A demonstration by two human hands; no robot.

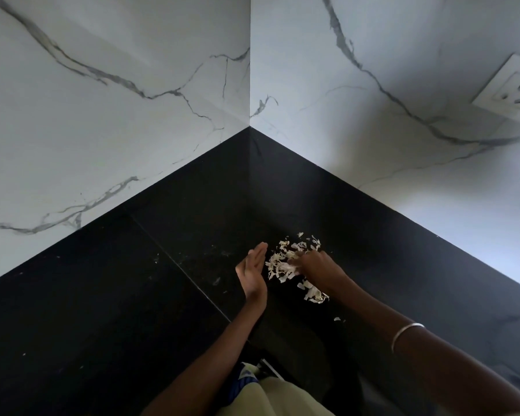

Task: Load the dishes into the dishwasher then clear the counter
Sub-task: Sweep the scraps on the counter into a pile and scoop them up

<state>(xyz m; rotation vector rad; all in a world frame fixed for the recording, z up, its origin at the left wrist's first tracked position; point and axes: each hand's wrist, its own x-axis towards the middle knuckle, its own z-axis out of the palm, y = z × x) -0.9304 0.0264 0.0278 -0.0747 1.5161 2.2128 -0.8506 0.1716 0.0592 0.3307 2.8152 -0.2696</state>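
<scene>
Left hand flat, grip released, beside pale peels, right hand grip grasping peels, black counter

At lower centre of the frame, a left hand, fingers straight, stood edge-on beside pale peelings on a black counter, while the right hand rested on the pile beneath marble-patterned walls.

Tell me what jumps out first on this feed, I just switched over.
A heap of pale peel scraps lies on the black counter near the marble-tiled corner. The left hand stands flat on edge beside it while the right hand rests on the heap. A white socket sits on the right wall.
</scene>
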